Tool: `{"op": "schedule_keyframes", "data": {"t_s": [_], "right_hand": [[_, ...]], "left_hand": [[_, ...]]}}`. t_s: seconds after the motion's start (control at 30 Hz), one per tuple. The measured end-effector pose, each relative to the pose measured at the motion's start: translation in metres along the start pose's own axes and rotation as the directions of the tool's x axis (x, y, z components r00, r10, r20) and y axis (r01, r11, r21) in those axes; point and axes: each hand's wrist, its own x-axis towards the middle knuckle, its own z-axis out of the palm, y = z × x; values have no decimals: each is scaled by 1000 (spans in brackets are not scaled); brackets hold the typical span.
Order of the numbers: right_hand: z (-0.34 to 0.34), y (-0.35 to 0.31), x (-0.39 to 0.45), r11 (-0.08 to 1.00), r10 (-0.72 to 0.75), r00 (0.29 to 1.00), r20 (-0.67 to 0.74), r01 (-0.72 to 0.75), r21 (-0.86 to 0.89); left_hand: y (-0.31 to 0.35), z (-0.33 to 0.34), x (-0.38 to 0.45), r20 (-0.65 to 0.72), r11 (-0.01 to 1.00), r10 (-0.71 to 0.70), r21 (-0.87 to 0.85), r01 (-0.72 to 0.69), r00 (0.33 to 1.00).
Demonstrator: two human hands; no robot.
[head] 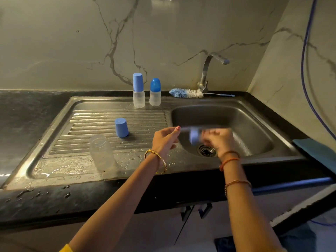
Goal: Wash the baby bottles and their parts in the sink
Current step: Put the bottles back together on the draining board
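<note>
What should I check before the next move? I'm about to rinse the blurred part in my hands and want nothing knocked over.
1. Grip on the blue part: cannot tell, both the right hand and the part are motion-blurred.
2. Left hand clear of drainboard items: ok.
3. Tap running: not ok, no water visible.
4. Drain unblocked: ok.
5. Upturned clear bottle and blue cap standing steady: ok.
6. Bottle brush within reach behind the basin: ok.
</note>
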Motion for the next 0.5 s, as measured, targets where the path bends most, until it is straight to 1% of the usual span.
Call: {"op": "schedule_keyframes", "data": {"t_s": [0.03, 0.07, 0.1, 0.13, 0.17, 0.2, 0.27, 0.33, 0.37, 0.43, 0.5], "right_hand": [[6, 8, 1, 943, -34, 994, -100, -2, -333], [11, 13, -1, 884, -123, 979, -165, 33, -467], [15, 13, -4, 897, -177, 963, -201, 73, -437], [17, 11, -7, 948, -176, 960, -216, 107, -299], [19, 9, -8, 977, -161, 962, -223, 123, -173], [21, 5, -9, 982, -170, 965, -202, 150, -112], [26, -7, -12, 982, -185, 979, -83, 187, 25], [33, -22, -20, 964, -156, 987, 28, 146, 223], [37, -30, -25, 949, -148, 985, 86, 117, 293], [43, -43, -32, 924, -168, 966, 196, 84, 374], [50, -56, -39, 903, -228, 933, 278, 95, 420]], "left_hand": [[-3, -2, 0, -33, 999, -20, 29, 21, 999], [-5, -4, 0, -48, 998, -26, 55, 29, 999], [-5, -6, 0, -50, 997, -17, 71, 21, 999], [-4, -8, 0, -35, 997, -2, 82, 5, 999], [-2, -10, 0, -14, 996, 10, 85, -9, 1000], [1, -12, -1, 10, 997, 17, 74, -17, 1000], [7, -16, -4, 66, 999, 23, 22, -25, 998], [14, -20, -8, 98, 998, 65, 7, -66, 993], [16, -22, -10, 92, 994, 103, 13, -105, 990], [24, -29, -15, 56, 985, 174, -14, -173, 983], [34, -39, -20, 24, 973, 218, -86, -215, 976]]}}
